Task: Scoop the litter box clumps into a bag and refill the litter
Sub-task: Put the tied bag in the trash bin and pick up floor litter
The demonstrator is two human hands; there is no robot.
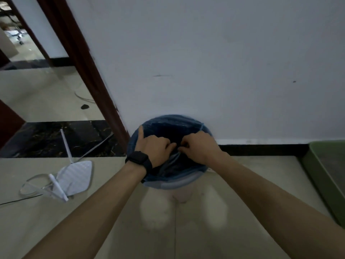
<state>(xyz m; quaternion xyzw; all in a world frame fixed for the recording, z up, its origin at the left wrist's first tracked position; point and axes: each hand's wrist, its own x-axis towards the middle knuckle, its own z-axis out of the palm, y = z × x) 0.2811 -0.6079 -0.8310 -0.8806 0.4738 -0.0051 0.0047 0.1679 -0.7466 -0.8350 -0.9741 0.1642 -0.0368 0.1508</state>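
A round bin lined with a dark blue bag [169, 123] stands on the floor against the white wall, straight ahead. My left hand [155, 146], with a black watch on the wrist, pinches the bag's near edge over the opening, its forefinger stretched to the left rim. My right hand [199, 146] is closed on the same gathered plastic beside it. The two hands nearly touch over the middle of the bin. A green litter box [324, 176] with grey litter lies at the right edge, partly cut off. No scoop is in view.
A white face mask [76, 176] and a clear plastic piece lie on the tiled floor to the left, with white sticks beside them. A dark red door frame [89, 71] rises at the left, open to another room. A black skirting strip runs along the wall.
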